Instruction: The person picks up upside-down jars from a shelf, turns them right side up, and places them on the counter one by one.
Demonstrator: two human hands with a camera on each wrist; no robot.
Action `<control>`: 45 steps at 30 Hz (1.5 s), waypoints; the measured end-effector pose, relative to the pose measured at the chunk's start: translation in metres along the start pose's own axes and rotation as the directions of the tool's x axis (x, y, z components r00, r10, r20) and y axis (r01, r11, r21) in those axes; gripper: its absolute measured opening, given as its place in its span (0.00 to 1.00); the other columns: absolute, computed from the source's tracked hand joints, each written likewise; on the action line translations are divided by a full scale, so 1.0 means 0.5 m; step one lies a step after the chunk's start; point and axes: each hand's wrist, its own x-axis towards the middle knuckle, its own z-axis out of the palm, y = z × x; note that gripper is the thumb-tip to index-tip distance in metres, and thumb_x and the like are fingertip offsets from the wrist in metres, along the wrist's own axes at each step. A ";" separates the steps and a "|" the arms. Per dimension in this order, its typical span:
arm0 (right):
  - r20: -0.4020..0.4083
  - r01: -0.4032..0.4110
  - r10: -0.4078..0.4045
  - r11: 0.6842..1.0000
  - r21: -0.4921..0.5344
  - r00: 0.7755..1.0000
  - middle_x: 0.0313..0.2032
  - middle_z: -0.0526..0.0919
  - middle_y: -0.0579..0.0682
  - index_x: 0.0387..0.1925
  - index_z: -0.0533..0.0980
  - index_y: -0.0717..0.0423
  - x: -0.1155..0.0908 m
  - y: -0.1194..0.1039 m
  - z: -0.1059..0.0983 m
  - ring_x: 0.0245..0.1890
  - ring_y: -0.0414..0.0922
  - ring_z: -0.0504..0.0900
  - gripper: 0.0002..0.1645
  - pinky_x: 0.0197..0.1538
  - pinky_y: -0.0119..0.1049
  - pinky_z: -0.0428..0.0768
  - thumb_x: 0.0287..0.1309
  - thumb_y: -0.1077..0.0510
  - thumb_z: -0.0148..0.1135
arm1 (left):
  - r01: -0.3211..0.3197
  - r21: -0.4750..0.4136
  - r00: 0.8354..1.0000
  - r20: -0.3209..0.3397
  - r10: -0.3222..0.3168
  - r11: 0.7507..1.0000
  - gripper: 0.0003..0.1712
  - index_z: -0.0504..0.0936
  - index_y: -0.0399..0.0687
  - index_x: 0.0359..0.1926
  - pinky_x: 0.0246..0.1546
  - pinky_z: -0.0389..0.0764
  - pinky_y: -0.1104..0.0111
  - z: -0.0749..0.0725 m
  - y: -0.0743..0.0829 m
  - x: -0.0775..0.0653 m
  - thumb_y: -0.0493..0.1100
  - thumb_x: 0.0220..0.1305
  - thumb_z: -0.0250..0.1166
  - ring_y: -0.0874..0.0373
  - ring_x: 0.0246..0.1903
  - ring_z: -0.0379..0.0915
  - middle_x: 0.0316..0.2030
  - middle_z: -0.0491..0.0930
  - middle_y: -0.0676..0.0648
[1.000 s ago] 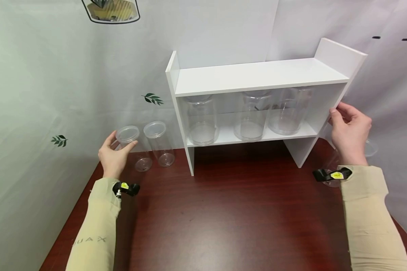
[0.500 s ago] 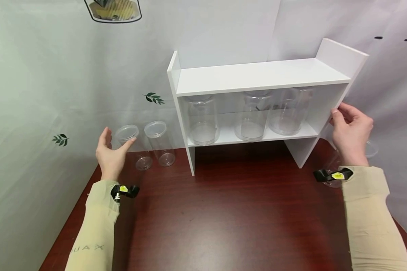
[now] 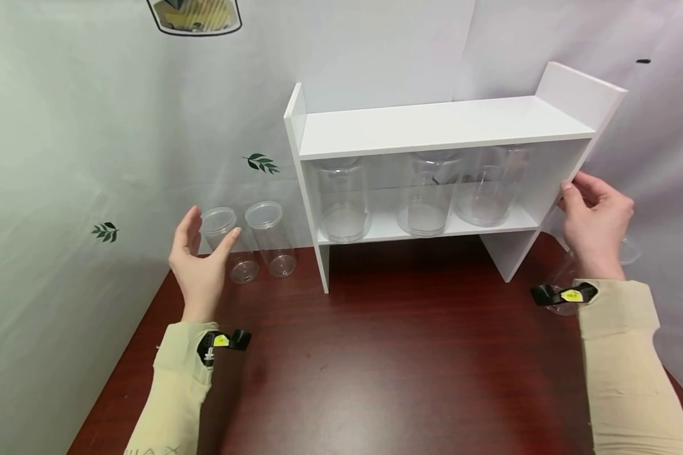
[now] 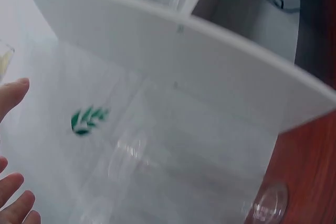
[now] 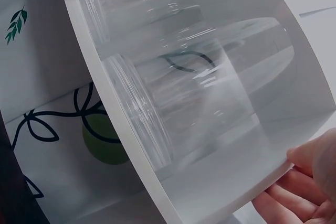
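My right hand (image 3: 597, 221) grips the right side panel of a white two-tier shelf (image 3: 444, 126), thumb on the panel's front edge and fingers on its outer side. Close to a clear lidded jar (image 3: 218, 220) at the left, my left hand (image 3: 200, 272) is held with thumb and fingers spread, nothing between them. A second clear jar (image 3: 270, 240) stands beside that one, nearer the shelf. In the left wrist view only the left fingers (image 4: 18, 203) and thumb show at the edge.
Three larger clear jars, one at the left (image 3: 344, 202), stand on the shelf's lower board. Another clear jar (image 3: 563, 281) is partly hidden behind the right wrist. A dark red table (image 3: 364, 366) lies below, and a pale cloth backdrop (image 3: 119, 126) hangs behind.
My left hand has let go of the left jar, drawn back toward me and spread its fingers. The jar stays standing. My right hand keeps its hold on the shelf panel.
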 end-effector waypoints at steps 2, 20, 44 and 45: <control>-0.003 -0.003 0.003 1.000 0.008 1.000 0.45 0.86 0.40 0.60 0.83 0.50 0.001 0.000 0.000 0.36 0.34 0.83 0.20 0.40 0.17 0.79 0.68 0.54 0.65 | -0.024 -0.033 1.000 0.011 0.024 0.999 0.39 0.74 0.40 0.69 0.71 0.63 0.63 0.006 0.010 -0.011 0.35 0.56 0.77 0.53 0.67 0.67 0.65 0.74 0.46; -0.002 -0.033 0.033 0.999 0.026 0.999 0.46 0.86 0.40 0.59 0.83 0.48 0.001 0.000 -0.001 0.37 0.33 0.84 0.21 0.42 0.18 0.79 0.65 0.54 0.68 | -0.095 -0.312 0.980 0.138 0.144 0.945 0.39 0.75 0.30 0.65 0.70 0.65 0.57 0.065 0.089 -0.095 0.20 0.50 0.73 0.44 0.66 0.68 0.63 0.74 0.33; -0.021 0.011 -0.011 1.000 -0.002 1.000 0.44 0.87 0.39 0.58 0.84 0.49 0.002 0.006 0.002 0.35 0.32 0.83 0.20 0.40 0.18 0.78 0.64 0.55 0.68 | -0.051 -0.308 0.881 0.435 0.189 0.950 0.57 0.58 0.42 0.78 0.74 0.56 0.64 0.211 0.086 -0.154 0.32 0.52 0.80 0.60 0.75 0.51 0.77 0.56 0.47; -0.023 0.015 -0.015 1.000 -0.006 1.000 0.44 0.87 0.39 0.58 0.84 0.49 0.002 0.006 0.002 0.34 0.32 0.83 0.20 0.39 0.17 0.78 0.65 0.55 0.68 | -0.056 -0.302 0.882 0.432 0.189 0.952 0.57 0.57 0.43 0.79 0.73 0.57 0.64 0.215 0.083 -0.154 0.33 0.52 0.80 0.60 0.75 0.50 0.78 0.54 0.47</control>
